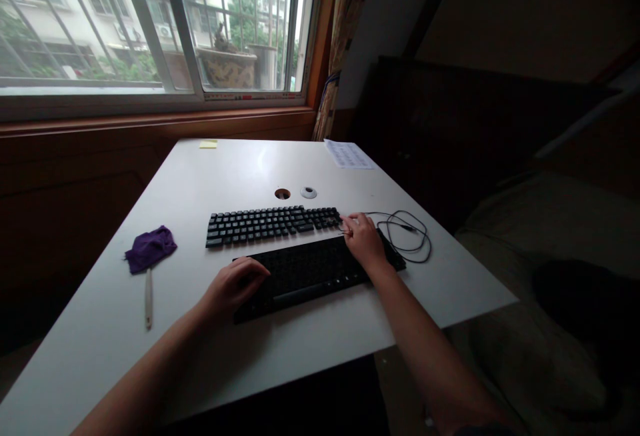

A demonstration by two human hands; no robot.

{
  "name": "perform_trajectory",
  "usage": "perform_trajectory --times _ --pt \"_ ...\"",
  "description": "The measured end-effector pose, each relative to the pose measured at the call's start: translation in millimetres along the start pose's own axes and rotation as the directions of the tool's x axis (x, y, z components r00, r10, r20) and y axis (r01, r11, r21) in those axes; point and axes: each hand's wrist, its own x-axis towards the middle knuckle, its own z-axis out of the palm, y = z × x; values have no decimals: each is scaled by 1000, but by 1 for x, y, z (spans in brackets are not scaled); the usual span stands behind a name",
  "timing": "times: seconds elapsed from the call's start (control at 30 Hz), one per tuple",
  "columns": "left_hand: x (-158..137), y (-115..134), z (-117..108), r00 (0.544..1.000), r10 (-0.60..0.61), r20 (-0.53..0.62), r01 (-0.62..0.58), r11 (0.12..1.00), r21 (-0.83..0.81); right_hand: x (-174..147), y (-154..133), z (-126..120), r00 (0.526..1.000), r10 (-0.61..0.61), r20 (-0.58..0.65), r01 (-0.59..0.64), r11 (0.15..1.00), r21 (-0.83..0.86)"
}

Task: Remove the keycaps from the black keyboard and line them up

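**In the centre of the frame, the right hand (363, 239) is nearest to the right end of the small, black, square-topped plastic keycaps (255, 225)**

In the middle of the frame, the keycaps are arranged in rows on the flat white tabletop (225, 173); they appear to be loose. Their long axis goes from left to right, rising slightly toward the right. Just below them is the long, black plastic keyboard base (310, 266), which rises in the same direction, more steeply. From the right fingertips, the rows extend to the left. The right thumb and fingers are bent and almost together; whether they hold a keycap, I cannot tell. The left hand (235, 281) is over the base's left end, its fingers loosely curled; it seems to touch the base, but its grip is hidden. Right of the centre, a thin black cable (429, 243) lies in loops. At the left of the frame, a crumpled purple cloth (150, 248) covers the top of a slender, pale handle (149, 299).
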Motion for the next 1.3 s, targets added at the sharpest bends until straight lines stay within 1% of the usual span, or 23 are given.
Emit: perform_trajectory --times 0.1,0.17,0.23,0.3,0.37,0.47,0.53,0.57,0.63,0.73,0.8,0.93,1.1,1.17,1.3 --pt "0 0 0 1000 1 4 -1 1000 7 1 11 -13 994 32 -106 -17 990 141" --pt "0 -1 0 1000 6 4 -7 1000 13 -1 21 -25 987 67 -148 -28 966 256" --pt "0 -2 0 1000 14 6 -14 1000 23 -4 34 -37 977 139 -161 -77 936 344" --pt "0 -4 1 1000 25 6 -25 999 39 -11 47 -49 961 239 -140 -168 905 391" --pt "-1 -7 3 999 39 3 -39 997 62 -19 59 -60 938 324 -127 -255 888 383" --pt "-2 -10 5 998 69 -7 -68 992 103 -35 73 -75 877 462 -132 -405 859 314" --pt "-2 -11 6 996 91 -15 -89 988 127 -44 78 -84 837 538 -97 -493 819 293" --pt "-1 -11 7 995 101 -19 -98 986 136 -47 79 -88 827 558 -67 -519 804 291" --pt "-1 -10 7 994 107 -23 -103 984 146 -53 80 -94 830 558 -9 -532 797 285" --pt "0 -9 6 994 105 -24 -101 983 156 -57 79 -101 863 503 51 -498 827 263" --pt "0 -9 6 994 105 -17 -101 982 161 -58 79 -104 874 481 67 -481 839 256" --pt "0 -8 5 995 104 -6 -101 981 164 -61 84 -104 882 461 99 -470 846 253" --pt "0 -9 5 994 112 7 -111 979 173 -64 93 -96 922 375 92 -385 915 121" --pt "0 -10 5 993 118 10 -118 978 175 -65 93 -93 919 372 132 -384 919 88" --pt "-2 -12 6 994 112 19 -114 978 173 -60 86 -92 878 415 240 -419 907 -36"
